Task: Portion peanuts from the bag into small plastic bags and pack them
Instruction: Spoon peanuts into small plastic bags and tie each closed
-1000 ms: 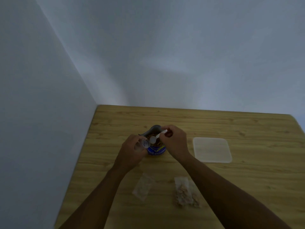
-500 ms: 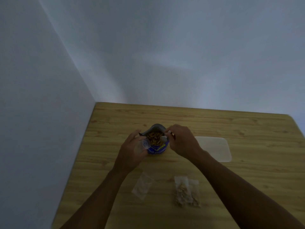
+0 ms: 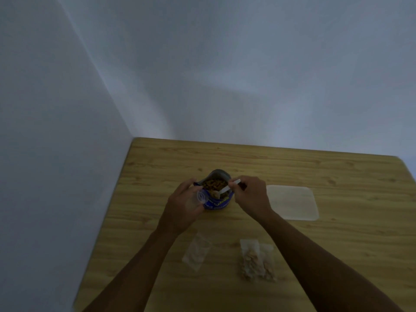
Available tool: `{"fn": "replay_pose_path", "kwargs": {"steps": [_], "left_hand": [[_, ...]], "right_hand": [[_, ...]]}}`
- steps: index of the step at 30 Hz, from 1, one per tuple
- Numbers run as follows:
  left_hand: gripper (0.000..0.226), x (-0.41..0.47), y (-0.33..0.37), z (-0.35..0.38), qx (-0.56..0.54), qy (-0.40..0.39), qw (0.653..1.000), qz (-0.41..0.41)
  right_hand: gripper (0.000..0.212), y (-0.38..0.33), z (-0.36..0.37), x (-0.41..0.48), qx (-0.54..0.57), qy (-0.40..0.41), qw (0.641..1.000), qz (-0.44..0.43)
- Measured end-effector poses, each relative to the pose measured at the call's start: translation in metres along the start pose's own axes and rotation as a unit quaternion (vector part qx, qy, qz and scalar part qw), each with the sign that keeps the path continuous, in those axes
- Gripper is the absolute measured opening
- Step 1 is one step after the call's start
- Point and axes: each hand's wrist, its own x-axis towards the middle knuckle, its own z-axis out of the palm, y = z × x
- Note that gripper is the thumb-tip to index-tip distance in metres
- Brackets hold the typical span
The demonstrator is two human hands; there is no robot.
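Low light; a wood-grain tabletop (image 3: pixel 315 172) is seen set into a corner of pale walls.

A blue foil bag of peanuts (image 3: pixel 217 194) stands upright with its mouth open, brown peanuts visible inside. It sits between the two hands.

The right hand (image 3: pixel 249 197) is closed around the handle of a small white plastic spoon (image 3: pixel 225 190); the handle is pinched between thumb and fingers (image 3: pixel 234 188), and the bowl of the spoon is angled down to the left, at the near lip of the bag's mouth. Whether the bowl carries peanuts cannot be told.

The left hand (image 3: pixel 182 206) is curled loosely around a small clear plastic bag (image 3: pixel 200 197), whose round open mouth is held just beside the blue bag's left edge, near the spoon bowl. The fingers are partly closed, not clenched.

Nearer than the left fingers, toward the wrist side, an empty clear flat plastic bag (image 3: pixel 197 252) lies on the tabletop, well apart from the hand. Nearer than the right fingers, beside the right forearm, two filled small clear bags of pale peanuts (image 3: pixel 254 260) lie touching each other.

Just beyond the right hand's outer side, a translucent white rounded-square plastic lid (image 3: pixel 292 202) lies flat.
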Motion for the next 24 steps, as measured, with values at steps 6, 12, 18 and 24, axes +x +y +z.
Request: {"fn": "replay_pose_path", "kwargs": {"steps": [6,12,18,24], "left_hand": [[0.047,0.001,0.002,-0.002,-0.013,0.001,1.000,-0.016],[0.047,0.003,0.005,-0.007,-0.012,-0.005,1.000,-0.010],[0.042,0.005,0.003,-0.007,-0.027,0.019,0.999,-0.038],[0.034,0.020,0.016,-0.007,-0.037,0.040,0.996,-0.069]], "right_hand": [[0.010,-0.007,0.009,0.004,0.059,0.006,0.997,0.059],[0.011,0.000,0.004,0.006,0.153,0.016,0.972,0.176],[0.011,0.008,-0.011,0.007,0.250,0.029,0.939,0.236],[0.010,0.016,-0.027,0.010,0.309,0.041,0.907,0.282]]}}
